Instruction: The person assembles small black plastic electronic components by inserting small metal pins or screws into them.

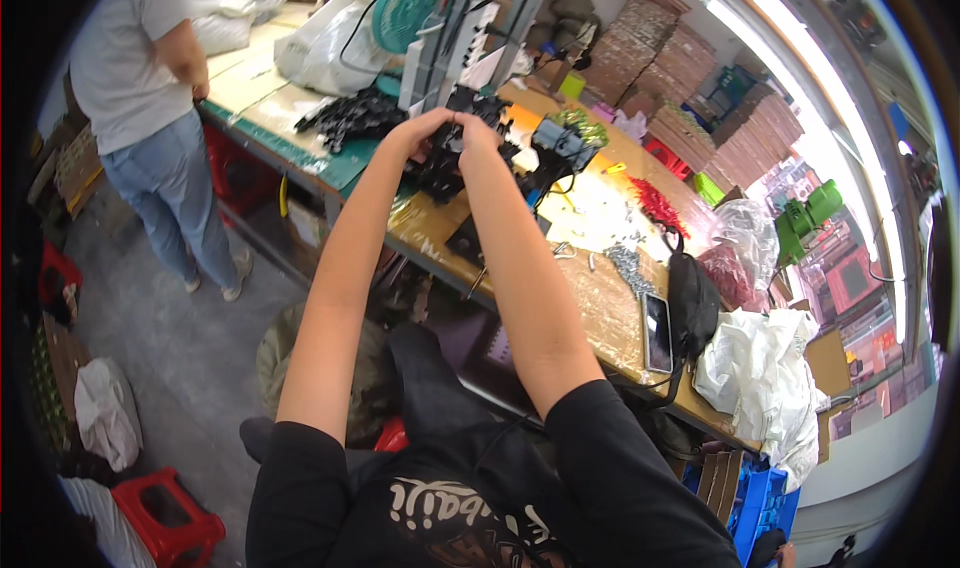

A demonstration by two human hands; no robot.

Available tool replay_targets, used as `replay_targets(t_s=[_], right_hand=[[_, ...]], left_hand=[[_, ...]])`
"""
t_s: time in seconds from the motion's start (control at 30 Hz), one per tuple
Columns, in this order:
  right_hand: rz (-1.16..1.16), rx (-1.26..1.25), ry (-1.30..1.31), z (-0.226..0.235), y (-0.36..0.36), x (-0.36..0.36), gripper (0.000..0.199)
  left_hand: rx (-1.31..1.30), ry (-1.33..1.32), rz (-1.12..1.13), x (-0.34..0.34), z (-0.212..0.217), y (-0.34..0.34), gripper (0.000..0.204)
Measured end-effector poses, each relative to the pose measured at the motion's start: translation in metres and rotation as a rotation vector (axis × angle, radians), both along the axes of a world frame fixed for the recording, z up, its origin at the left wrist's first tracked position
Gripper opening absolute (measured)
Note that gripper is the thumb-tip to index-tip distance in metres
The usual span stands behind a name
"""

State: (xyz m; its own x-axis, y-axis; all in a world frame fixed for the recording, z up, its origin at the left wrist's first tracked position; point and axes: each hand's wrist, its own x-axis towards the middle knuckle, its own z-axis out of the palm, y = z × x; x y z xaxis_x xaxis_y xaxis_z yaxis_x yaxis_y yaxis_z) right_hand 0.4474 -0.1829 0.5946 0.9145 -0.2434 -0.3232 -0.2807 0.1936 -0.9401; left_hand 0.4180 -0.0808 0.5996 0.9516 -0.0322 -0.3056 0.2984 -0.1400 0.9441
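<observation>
My left hand and my right hand reach forward over the workbench and meet at the thumbs. Their fingers curl downward, and what they grip is too small and hidden to make out. Dark pieces lie directly below my hands, around the foot of an upright grey metal frame. To the left, a heap of small black parts rests on a green mat.
On the bench's right side are red strands, a phone, a black bag and white sacking. A person stands at the left. A red stool is on the floor, lower left. Stacked cartons stand behind.
</observation>
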Motion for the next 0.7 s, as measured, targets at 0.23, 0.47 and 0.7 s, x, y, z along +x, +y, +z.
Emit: replay_targets(t_s=[0.23,0.47,0.7], right_hand=[[-0.095,0.156,0.051,-0.015,-0.212,0.233,0.035],[-0.090,-0.172,0.397,-0.004,-0.028,0.074,0.108],[0.089,-0.697,0.127,0.040,-0.012,0.004,0.069]], left_hand=[[-0.012,-0.051,-0.158,0.047,0.095,-0.157,0.083],[0.333,-0.204,0.095,0.052,-0.006,-0.029,0.070],[0.361,-0.546,0.435,0.006,-0.044,-0.013,0.031]])
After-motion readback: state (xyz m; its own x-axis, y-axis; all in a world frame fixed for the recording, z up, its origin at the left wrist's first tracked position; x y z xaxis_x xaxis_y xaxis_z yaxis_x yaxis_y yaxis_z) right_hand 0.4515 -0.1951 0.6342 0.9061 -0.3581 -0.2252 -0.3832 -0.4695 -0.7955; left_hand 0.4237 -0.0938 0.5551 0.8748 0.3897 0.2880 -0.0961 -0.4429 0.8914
